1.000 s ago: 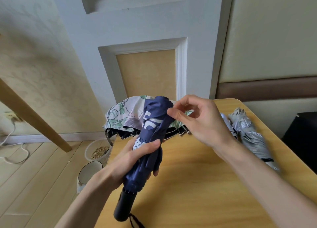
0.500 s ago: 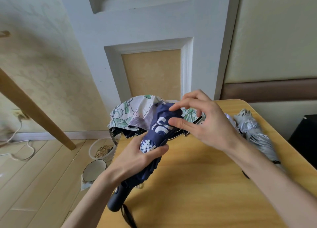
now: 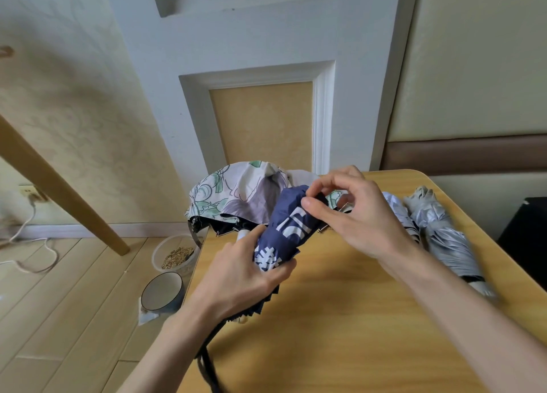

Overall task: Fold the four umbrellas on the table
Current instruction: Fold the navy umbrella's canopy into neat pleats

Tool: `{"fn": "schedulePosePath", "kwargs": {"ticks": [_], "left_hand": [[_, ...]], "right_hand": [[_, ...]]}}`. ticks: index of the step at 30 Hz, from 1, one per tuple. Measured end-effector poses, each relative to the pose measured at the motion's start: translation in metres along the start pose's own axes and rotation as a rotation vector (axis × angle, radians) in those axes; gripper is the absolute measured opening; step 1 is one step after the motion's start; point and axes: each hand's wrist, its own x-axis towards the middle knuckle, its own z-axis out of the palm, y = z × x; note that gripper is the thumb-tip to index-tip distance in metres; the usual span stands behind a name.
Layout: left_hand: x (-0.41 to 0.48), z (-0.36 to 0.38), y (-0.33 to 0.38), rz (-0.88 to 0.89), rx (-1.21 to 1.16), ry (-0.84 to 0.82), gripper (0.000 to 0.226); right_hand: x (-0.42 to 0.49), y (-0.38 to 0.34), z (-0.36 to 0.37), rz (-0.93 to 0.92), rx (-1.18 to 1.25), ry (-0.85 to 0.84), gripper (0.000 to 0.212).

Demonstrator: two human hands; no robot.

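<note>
Firstly, far left of the frame: slanted wooden leg (image 3: 59, 197) and a pale cable (image 3: 32, 244) on the plank floor. Lower left of centre, on the floor just beside the bench edge: clear tub (image 3: 174, 255) of grain, with a dark-rimmed bowl (image 3: 162, 293) below it in the frame. Upper centre: floral umbrella (image 3: 236, 200), canopy half spread, hanging over the bench's far left corner. Centre: navy umbrella (image 3: 288, 229), white lettering, bundled, held tilted above the bench (image 3: 355, 333) with its tip toward the upper right. Its black wrist strap (image 3: 207, 363) trails to the bottom edge. Left hand (image 3: 242, 277): fingers (image 3: 282, 271) curled under the bundle's lower half, thumb over the top, clamped on it. Right hand (image 3: 358, 215): thumb and forefinger together on a small dark tab at the bundle's upper end, remaining fingers arched clear of the cloth. Right: silver umbrellas (image 3: 444, 241), two, collapsed, side by side on the bench, partly behind the right wrist. Far right edge: black object (image 3: 527, 235), kind not discernible.
</note>
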Motion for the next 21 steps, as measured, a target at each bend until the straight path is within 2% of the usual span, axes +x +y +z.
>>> {"fn": "schedulePosePath", "kwargs": {"ticks": [3,5,7,12,16,18,21], "left_hand": [[0.001,0.004,-0.01,0.024,0.094,0.066,0.041],[0.001,0.006,-0.013,0.04,0.157,0.091,0.045],[0.0,0.009,-0.013,0.057,0.217,0.099,0.05],[-0.001,0.012,-0.004,0.06,0.422,0.104,0.049],[0.0,0.009,-0.004,0.045,0.472,0.165,0.049],[-0.002,0.009,-0.005,0.053,0.511,0.198,0.05],[-0.001,0.014,-0.01,0.129,0.624,0.262,0.054]], "right_hand": [[0.001,0.002,-0.004,-0.078,-0.077,-0.065,0.016],[0.001,0.004,-0.004,-0.091,-0.061,-0.057,0.009],[0.0,0.005,-0.003,-0.062,-0.008,-0.04,0.002],[-0.002,0.018,0.007,0.081,0.007,0.0,0.013],[-0.004,0.021,0.008,0.06,0.07,-0.045,0.008],[-0.004,0.02,0.006,0.015,0.051,-0.086,0.013],[-0.002,0.023,0.005,-0.035,-0.012,-0.022,0.005]]}}
